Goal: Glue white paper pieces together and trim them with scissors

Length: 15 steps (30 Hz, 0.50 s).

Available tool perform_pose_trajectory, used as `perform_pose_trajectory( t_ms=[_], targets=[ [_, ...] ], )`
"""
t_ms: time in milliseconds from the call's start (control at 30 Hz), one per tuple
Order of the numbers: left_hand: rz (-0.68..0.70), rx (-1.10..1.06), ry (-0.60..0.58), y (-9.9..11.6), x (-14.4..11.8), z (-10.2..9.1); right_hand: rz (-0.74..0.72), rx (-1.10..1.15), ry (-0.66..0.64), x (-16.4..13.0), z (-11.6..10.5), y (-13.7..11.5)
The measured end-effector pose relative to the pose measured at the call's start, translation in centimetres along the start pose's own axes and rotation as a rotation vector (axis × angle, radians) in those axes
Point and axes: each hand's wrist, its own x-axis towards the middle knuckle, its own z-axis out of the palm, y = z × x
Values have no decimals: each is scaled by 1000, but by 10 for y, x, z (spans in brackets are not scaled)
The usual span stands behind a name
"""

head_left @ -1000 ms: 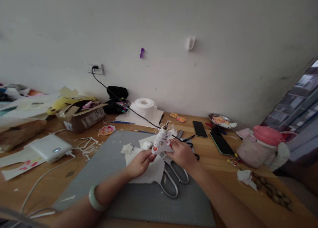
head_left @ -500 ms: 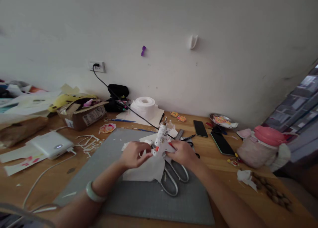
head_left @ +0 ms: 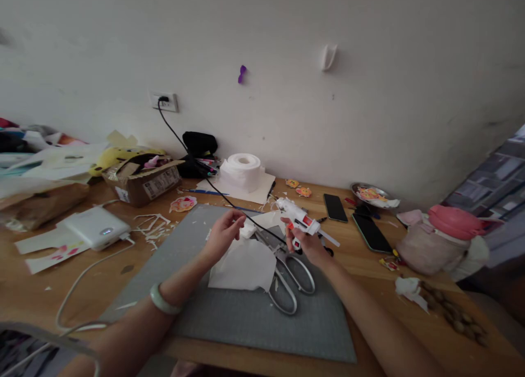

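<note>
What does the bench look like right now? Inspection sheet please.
Surface: wooden table with grey cutting mat.
Job's things: glue gun; white paper; scissors on the mat.
Clutter: paper scraps, tissue roll, cardboard box, two phones, pink bottle.
Grips: right hand holds the glue gun; left hand pinched, contents unclear.
Cables: black cord from wall socket; white cable from power bank.
Surroundings: white wall.
</note>
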Motion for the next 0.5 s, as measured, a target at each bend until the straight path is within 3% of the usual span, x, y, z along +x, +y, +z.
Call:
perform_pose_trajectory(
  t_ms=[100,200,333,500],
  targets=[
    [-2,41,-15,-4,1,0,10,145,0,2,-7,10],
    [7,77,-44,-6,1,0,112,238,-83,2,-9,17],
    [23,96,-67,-2,-3,1,212,275,-176,0,-8,24],
    [64,82,-79,3,-7,1,211,281,-201,1,-7,26]
  ],
)
